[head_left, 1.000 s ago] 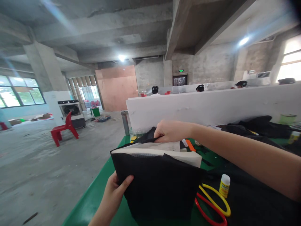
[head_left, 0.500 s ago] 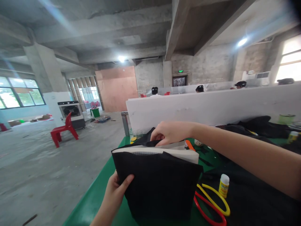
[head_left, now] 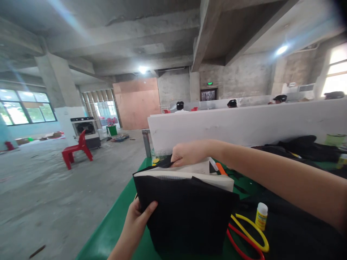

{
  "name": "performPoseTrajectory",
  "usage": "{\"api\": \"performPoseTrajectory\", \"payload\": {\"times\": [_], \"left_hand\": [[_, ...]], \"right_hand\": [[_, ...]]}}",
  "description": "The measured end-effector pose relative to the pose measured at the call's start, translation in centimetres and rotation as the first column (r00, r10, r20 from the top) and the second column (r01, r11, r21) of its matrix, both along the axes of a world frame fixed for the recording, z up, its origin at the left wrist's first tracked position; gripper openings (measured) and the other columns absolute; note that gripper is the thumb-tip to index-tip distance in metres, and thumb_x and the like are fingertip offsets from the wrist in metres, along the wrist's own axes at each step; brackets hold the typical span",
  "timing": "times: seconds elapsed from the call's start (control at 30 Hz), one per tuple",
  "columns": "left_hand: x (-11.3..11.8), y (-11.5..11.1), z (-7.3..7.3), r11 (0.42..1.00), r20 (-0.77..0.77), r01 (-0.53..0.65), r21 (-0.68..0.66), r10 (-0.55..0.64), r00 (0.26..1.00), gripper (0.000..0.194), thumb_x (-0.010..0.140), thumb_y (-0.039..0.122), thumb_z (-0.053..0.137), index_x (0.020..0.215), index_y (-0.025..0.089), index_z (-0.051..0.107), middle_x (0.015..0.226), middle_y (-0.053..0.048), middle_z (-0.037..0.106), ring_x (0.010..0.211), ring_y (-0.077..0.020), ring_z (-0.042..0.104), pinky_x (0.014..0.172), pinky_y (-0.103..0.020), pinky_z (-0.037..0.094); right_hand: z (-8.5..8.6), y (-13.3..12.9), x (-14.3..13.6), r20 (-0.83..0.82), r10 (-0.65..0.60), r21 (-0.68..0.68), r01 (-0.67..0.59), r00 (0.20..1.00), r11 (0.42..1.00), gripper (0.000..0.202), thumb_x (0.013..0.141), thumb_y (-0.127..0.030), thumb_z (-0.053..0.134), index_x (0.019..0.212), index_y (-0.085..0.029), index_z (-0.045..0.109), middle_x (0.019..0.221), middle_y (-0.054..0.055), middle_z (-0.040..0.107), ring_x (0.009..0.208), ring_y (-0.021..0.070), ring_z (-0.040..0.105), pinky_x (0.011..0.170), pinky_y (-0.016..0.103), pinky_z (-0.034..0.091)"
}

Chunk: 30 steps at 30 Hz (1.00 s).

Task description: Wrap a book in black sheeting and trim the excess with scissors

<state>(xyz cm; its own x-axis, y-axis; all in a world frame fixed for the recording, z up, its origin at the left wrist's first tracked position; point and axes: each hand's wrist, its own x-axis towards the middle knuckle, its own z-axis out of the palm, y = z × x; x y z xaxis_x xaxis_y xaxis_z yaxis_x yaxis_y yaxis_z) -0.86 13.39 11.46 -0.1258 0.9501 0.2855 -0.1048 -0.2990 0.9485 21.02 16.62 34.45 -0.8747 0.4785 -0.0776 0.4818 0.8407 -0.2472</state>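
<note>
A black cloth piece with stiff white layers inside (head_left: 187, 213) stands upright in front of me, its white edges showing along the top. I cannot tell whether it is a bag or a cover. My left hand (head_left: 141, 216) grips its left side, thumb on the front face and fingers behind. At the far top edge, my right hand (head_left: 187, 153) is closed on a fold of black cloth (head_left: 165, 161); its fingertips are partly hidden. To the right lie a yellow loop (head_left: 264, 234) and a red loop (head_left: 241, 240), beside a yellow bottle with a white cap (head_left: 261, 216).
The green table (head_left: 108, 224) has more black cloth (head_left: 298, 220) on its right and an orange-handled tool (head_left: 221, 168) behind the piece. A white partition (head_left: 230, 128) runs along the back, with co-workers' heads beyond. A red chair (head_left: 78, 148) stands on the floor at left.
My right hand has shifted slightly left along the far edge, drawing the cloth fold with it. More of the inner white layer shows. The left hand keeps its grip.
</note>
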Motion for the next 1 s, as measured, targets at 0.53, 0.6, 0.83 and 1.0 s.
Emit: {"api": "performPoseTrajectory", "payload": {"times": [0.53,0.6,0.83,1.0], "left_hand": [[-0.1,0.1,-0.5,1.000,-0.016,0.003,0.009,-0.003,1.000,0.036,0.070,0.040,0.076,0.095,0.015,0.069,0.102,-0.011,0.069,0.095,-0.0293,0.064,0.081,-0.036,0.053],[-0.2,0.3,-0.6,1.000,0.000,0.013,0.004,-0.013,1.000,0.036,0.070,0.039,0.076,0.095,0.015,0.069,0.101,-0.010,0.069,0.094,-0.0292,0.064,0.081,-0.036,0.054],[0.1,0.3,-0.6,0.999,0.055,0.039,-0.017,-0.038,0.998,0.038,0.067,0.038,0.078,0.097,0.016,0.068,0.098,-0.009,0.071,0.091,-0.0280,0.065,0.077,-0.033,0.054],[0.5,0.3,-0.3,0.999,0.035,0.030,-0.026,-0.029,0.999,0.040,0.068,0.039,0.077,0.098,0.016,0.066,0.096,-0.008,0.072,0.088,-0.0271,0.066,0.075,-0.032,0.055]], "right_hand": [[0.2,0.0,5.2,-0.036,-0.149,-0.155,0.142,0.988,0.978,0.051,0.079,-0.055,0.061,0.111,-0.015,0.068,0.097,0.005,0.071,0.084,0.0153,0.061,0.068,0.021,0.043],[0.1,-0.6,6.4,-0.057,-0.174,-0.159,0.163,0.983,0.974,0.048,0.082,-0.051,0.059,0.112,-0.014,0.067,0.099,0.005,0.070,0.086,0.0155,0.061,0.068,0.020,0.043],[-1.4,-0.8,8.8,-0.082,-0.144,0.011,0.145,0.986,0.989,0.030,0.087,-0.036,0.052,0.077,-0.012,0.067,0.056,-0.003,0.051,0.052,0.0072,0.037,0.049,0.021,0.029],[-2.6,-1.6,9.2,-0.179,-0.144,0.127,0.168,0.973,0.978,0.029,0.088,-0.034,0.051,0.079,-0.013,0.069,0.059,-0.002,0.055,0.054,0.0076,0.041,0.053,0.021,0.032]]}}
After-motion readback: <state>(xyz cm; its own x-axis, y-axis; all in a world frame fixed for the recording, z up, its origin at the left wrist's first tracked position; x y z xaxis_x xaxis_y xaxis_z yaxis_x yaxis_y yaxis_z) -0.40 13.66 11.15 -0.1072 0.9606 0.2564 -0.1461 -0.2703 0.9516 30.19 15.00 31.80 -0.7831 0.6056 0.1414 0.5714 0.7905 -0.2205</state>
